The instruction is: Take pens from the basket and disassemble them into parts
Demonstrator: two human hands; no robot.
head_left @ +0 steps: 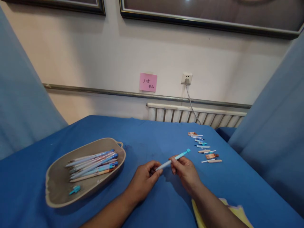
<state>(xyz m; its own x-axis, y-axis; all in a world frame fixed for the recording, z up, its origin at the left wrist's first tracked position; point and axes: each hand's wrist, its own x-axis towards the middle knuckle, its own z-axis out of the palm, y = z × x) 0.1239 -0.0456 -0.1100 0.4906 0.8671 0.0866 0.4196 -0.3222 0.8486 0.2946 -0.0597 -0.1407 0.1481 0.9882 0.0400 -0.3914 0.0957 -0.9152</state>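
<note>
Both hands are at work over the blue cloth-covered table [147,139], and between them is the slim pen with a pale blue barrel and a turquoise end [166,164]. It lies aslant, the turquoise end up toward two o'clock, the other end down toward eight. The left hand [144,177] has its fingers curled, thumb and forefinger nearly together around the lower end, whose very tip is hidden. The right hand [185,169] is in a narrow pinch, thumb and fingers gripping the barrel just below the turquoise part.

The step looks like fine fingertip work, so a light touch should serve best: the left pinch firm enough to anchor, the right free to turn or push. Force is better kept along the barrel; any sideways bend could strain thin plastic.

Over at nine o'clock from the pen sits the beige oval tray with a looped handle [55,180], bearing a bundle of long multicoloured pens [95,164]. Between two and three o'clock lies the column of small mixed pen parts [212,156]; wrists are best kept clear of it.
</note>
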